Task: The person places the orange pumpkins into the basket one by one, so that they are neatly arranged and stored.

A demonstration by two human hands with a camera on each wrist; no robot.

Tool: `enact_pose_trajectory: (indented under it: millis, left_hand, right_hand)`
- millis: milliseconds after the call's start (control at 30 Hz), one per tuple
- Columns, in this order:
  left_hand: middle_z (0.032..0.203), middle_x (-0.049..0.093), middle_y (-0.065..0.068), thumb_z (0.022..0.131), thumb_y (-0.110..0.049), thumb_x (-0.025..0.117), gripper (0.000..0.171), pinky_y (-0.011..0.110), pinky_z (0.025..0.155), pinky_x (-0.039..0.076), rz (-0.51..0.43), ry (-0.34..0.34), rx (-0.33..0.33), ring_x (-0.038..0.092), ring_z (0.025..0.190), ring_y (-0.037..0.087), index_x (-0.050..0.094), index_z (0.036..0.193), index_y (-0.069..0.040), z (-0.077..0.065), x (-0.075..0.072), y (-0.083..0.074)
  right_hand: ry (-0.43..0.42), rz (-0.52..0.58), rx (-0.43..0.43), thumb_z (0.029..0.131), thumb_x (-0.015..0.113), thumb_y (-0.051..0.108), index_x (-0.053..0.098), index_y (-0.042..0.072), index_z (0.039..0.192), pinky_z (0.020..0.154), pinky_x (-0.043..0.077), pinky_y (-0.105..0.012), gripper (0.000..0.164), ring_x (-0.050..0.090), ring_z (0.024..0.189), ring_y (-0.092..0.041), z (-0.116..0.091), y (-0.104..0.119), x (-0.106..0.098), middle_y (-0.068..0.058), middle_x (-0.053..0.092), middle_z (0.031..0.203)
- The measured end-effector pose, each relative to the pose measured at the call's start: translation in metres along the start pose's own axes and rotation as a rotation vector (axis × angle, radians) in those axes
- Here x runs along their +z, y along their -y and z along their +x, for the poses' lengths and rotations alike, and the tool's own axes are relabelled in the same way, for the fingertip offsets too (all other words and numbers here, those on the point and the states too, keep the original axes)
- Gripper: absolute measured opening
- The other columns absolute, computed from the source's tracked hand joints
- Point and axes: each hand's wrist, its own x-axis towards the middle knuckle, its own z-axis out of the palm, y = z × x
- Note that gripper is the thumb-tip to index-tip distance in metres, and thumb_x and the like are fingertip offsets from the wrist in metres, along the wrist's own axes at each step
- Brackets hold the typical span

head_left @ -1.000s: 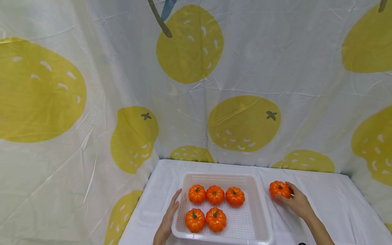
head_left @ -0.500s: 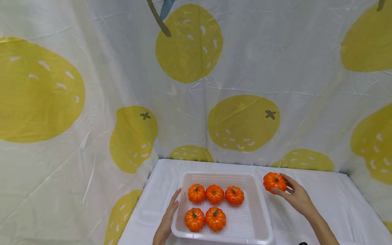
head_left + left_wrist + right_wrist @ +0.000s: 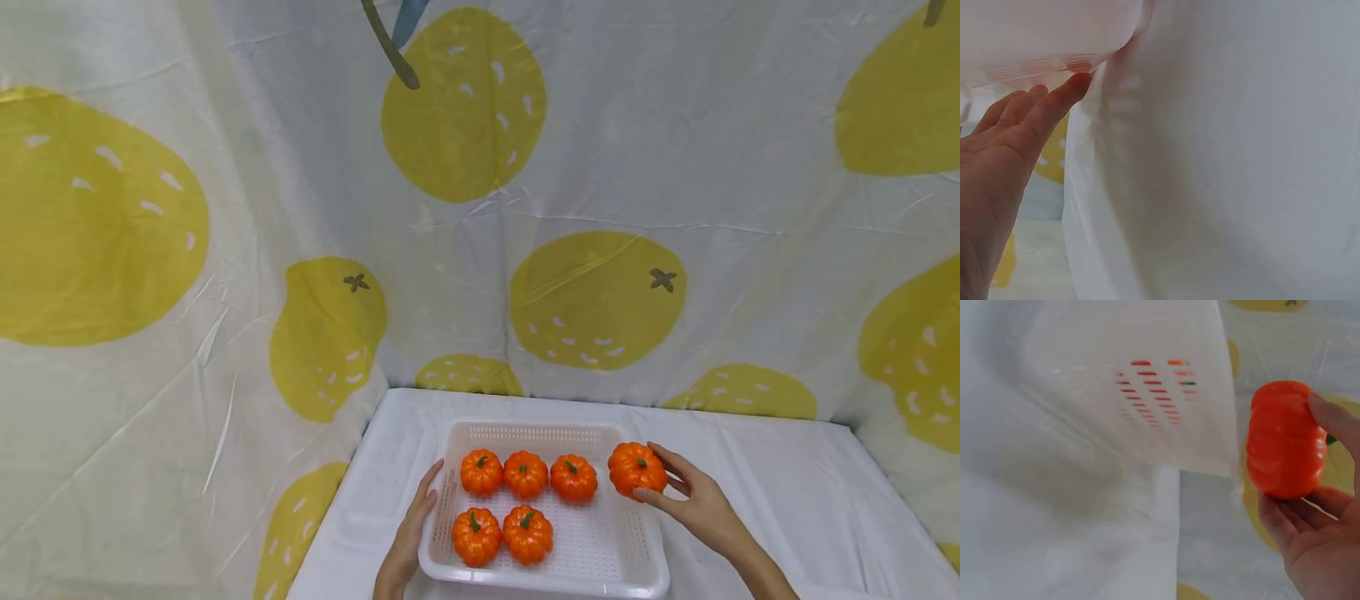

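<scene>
My right hand grips an orange toy pumpkin with a green stem, thumb on one side and fingers on the other. In the head view the pumpkin overlaps the right wall of a white plastic basket; the right wrist view shows it close to the rim. My left hand rests against the basket's left side with straight fingers, and in the left wrist view its fingertips touch the slotted wall. Inside the basket sit a back row of pumpkins and a front pair of pumpkins.
A white cloth covers the table. Behind it and along the left hangs a pale curtain printed with large yellow fruits. The basket's right front part shows bare slotted floor.
My right hand has lifted the pumpkin from the cloth right of the basket and carried it left to the basket's right wall. The left hand has stayed in place.
</scene>
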Motion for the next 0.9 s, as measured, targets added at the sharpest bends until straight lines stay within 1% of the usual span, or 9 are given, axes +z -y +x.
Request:
enact_pose_trajectory:
  millis: [67,133,267,367,433,500,633,800,900]
  left_hand:
    - [0.165,0.008,0.002,0.1,-0.054,0.027,0.051,0.058,0.109,0.036,0.004,-0.002,-0.006,0.016,0.148,0.041,0.02,0.15,-0.046,0.0,-0.001,0.0]
    - [0.165,0.007,0.003,0.101,-0.054,0.027,0.051,0.056,0.107,0.04,0.003,0.0,0.0,0.017,0.147,0.042,0.02,0.15,-0.045,-0.001,-0.001,0.0]
    - [0.164,0.008,0.005,0.101,-0.052,0.026,0.051,0.053,0.102,0.045,0.005,0.001,0.014,0.018,0.146,0.043,0.021,0.15,-0.043,0.0,-0.002,-0.001]
    - [0.164,0.008,0.004,0.101,-0.052,0.026,0.05,0.053,0.102,0.046,0.0,0.005,0.019,0.017,0.147,0.042,0.022,0.15,-0.043,0.0,-0.001,-0.002]
    - [0.164,0.008,0.004,0.102,-0.051,0.025,0.05,0.055,0.105,0.042,-0.001,0.014,0.027,0.017,0.147,0.042,0.022,0.15,-0.042,0.0,-0.001,-0.002]
    - [0.164,0.008,0.003,0.102,-0.051,0.024,0.049,0.058,0.107,0.038,-0.001,0.017,0.028,0.015,0.148,0.041,0.021,0.15,-0.043,0.001,0.0,-0.003]
    - [0.165,0.008,0.0,0.102,-0.05,0.024,0.049,0.061,0.111,0.029,0.0,0.018,0.034,0.012,0.149,0.039,0.02,0.15,-0.044,0.0,0.0,-0.003]
    - [0.165,0.008,-0.002,0.103,-0.047,0.024,0.049,0.063,0.114,0.02,-0.011,0.031,0.051,0.009,0.15,0.036,0.019,0.151,-0.042,-0.001,0.0,-0.002]
    - [0.165,0.008,-0.003,0.103,-0.047,0.024,0.049,0.065,0.114,0.016,-0.018,0.042,0.056,0.008,0.15,0.036,0.019,0.151,-0.042,-0.001,0.0,-0.002]
  right_hand:
    - [0.005,-0.014,-0.038,0.079,0.075,0.046,0.042,0.015,0.145,0.095,0.052,-0.036,0.08,0.051,0.125,-0.016,-0.003,0.006,0.009,-0.012,0.05,0.144]
    - [0.014,-0.027,-0.076,0.077,0.077,0.046,0.045,0.016,0.143,0.094,0.053,-0.036,0.079,0.053,0.125,-0.021,-0.006,0.011,0.018,-0.009,0.053,0.141]
    - [0.024,-0.069,-0.154,0.074,0.079,0.047,0.049,0.018,0.14,0.094,0.053,-0.033,0.078,0.055,0.123,-0.024,-0.008,0.019,0.033,-0.003,0.057,0.138]
    - [0.017,-0.119,-0.169,0.072,0.079,0.05,0.05,0.02,0.14,0.094,0.053,-0.037,0.079,0.057,0.121,-0.023,-0.01,0.023,0.041,0.0,0.057,0.138]
    - [0.015,-0.143,-0.169,0.072,0.079,0.051,0.051,0.019,0.14,0.094,0.053,-0.041,0.08,0.058,0.121,-0.025,-0.011,0.024,0.044,0.0,0.057,0.138]
    - [0.025,-0.14,-0.167,0.071,0.079,0.051,0.051,0.017,0.139,0.094,0.052,-0.043,0.081,0.058,0.121,-0.026,-0.012,0.024,0.047,0.0,0.057,0.138]
    - [0.028,-0.146,-0.201,0.071,0.079,0.051,0.053,0.014,0.137,0.093,0.052,-0.044,0.081,0.06,0.119,-0.028,-0.012,0.025,0.053,-0.001,0.059,0.136]
    - [0.017,-0.166,-0.245,0.068,0.085,0.043,0.058,0.01,0.132,0.093,0.053,-0.04,0.077,0.061,0.115,-0.024,-0.012,0.027,0.062,0.001,0.062,0.127]
    - [0.032,-0.194,-0.252,0.066,0.087,0.035,0.059,0.007,0.131,0.094,0.052,-0.041,0.076,0.06,0.114,-0.023,-0.012,0.027,0.067,0.002,0.061,0.124]
